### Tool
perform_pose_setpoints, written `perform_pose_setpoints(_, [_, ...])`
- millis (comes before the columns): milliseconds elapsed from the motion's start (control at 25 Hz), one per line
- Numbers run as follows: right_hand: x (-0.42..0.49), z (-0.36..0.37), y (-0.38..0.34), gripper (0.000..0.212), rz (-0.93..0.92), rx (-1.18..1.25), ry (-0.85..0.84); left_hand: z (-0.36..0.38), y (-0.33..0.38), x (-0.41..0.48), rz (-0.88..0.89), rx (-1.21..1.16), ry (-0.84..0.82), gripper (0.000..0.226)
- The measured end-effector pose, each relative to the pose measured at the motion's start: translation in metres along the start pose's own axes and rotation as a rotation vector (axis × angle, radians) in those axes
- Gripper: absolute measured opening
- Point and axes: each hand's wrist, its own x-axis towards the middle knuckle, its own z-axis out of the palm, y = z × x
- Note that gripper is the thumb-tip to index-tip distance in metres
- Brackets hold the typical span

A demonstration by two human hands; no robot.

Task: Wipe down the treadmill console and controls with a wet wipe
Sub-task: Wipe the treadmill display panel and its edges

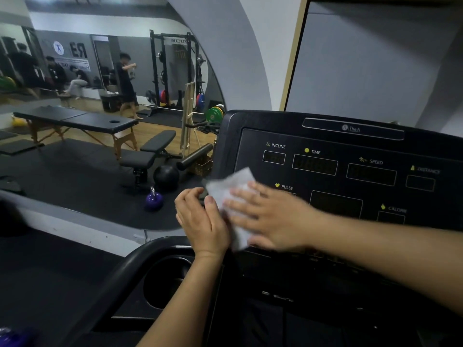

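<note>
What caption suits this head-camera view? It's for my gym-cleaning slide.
Right hand presses a wet wipe flat on the treadmill console; left hand steadies its edge.

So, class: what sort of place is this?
Most likely a gym: a treadmill console, a squat rack with weight plates, and a purple kettlebell on the matted floor.

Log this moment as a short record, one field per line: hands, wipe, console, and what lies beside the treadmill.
right hand: right hand flat, fingers spread, pressing the wet wipe onto the console
left hand: left hand curled at the console's left edge, thumb against the wipe
wipe position: lower left of the panel, beside the PULSE label
displays: all dark
cup holder: below the left hand, contents not visible
floor to the left: purple kettlebell, black ball, bench
</note>
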Motion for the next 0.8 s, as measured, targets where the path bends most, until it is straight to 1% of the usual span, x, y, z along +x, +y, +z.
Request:
perform_pose_setpoints(40, [0.005, -0.005, 0.022, 0.067, 0.089, -0.016, 0.020, 0.000, 0.000, 0.000, 0.002, 0.000, -0.002, 0.035])
perform_pose_setpoints(160, [0.018, -0.018, 0.092, 0.071, 0.463, 0.007, 0.058, 0.001, 0.001, 0.000, -0.002, 0.008, -0.008, 0.035])
perform_pose_setpoints(200, [0.020, -0.021, 0.100, 0.072, 0.544, 0.034, 0.059, 0.001, 0.001, 0.000, -0.007, 0.010, -0.012, 0.036])
perform_pose_setpoints(240, [0.023, -0.021, 0.097, 0.072, 0.567, 0.044, 0.055, 0.001, 0.001, 0.000, -0.007, 0.012, -0.015, 0.036])
perform_pose_setpoints(280, [0.026, -0.017, 0.084, 0.073, 0.537, 0.037, 0.054, 0.001, 0.001, -0.001, -0.003, 0.013, -0.018, 0.036])
perform_pose_setpoints(320, [0.028, -0.012, 0.063, 0.073, 0.465, 0.041, 0.056, 0.001, 0.001, 0.000, 0.002, 0.017, -0.020, 0.037])
perform_pose_setpoints(440, [0.017, 0.002, -0.011, 0.068, 0.112, 0.069, 0.074, 0.000, 0.000, 0.001, 0.012, 0.036, -0.030, 0.038])
perform_pose_setpoints(480, [0.012, 0.003, -0.026, 0.065, 0.016, 0.063, 0.054, 0.000, 0.001, 0.000, 0.019, 0.044, -0.030, 0.039])
perform_pose_setpoints(560, [0.009, 0.001, -0.022, 0.061, -0.071, 0.018, -0.017, -0.001, 0.001, 0.000, 0.029, 0.051, -0.030, 0.040])
perform_pose_setpoints(600, [0.012, -0.001, -0.007, 0.060, -0.060, -0.035, 0.010, -0.001, 0.002, -0.001, 0.027, 0.047, -0.031, 0.040])
perform_pose_setpoints(640, [0.017, -0.005, 0.014, 0.062, 0.015, -0.064, 0.031, -0.001, 0.002, 0.000, 0.023, 0.042, -0.030, 0.039])
perform_pose_setpoints(720, [0.025, -0.013, 0.066, 0.068, 0.313, -0.050, 0.051, -0.001, 0.002, -0.001, 0.019, 0.039, -0.027, 0.038])
perform_pose_setpoints(760, [0.024, -0.016, 0.088, 0.069, 0.472, 0.007, 0.074, -0.001, 0.002, -0.001, 0.020, 0.039, -0.027, 0.038])
perform_pose_setpoints(800, [0.022, -0.018, 0.098, 0.071, 0.581, 0.061, 0.087, -0.001, 0.002, -0.001, 0.021, 0.038, -0.029, 0.038])
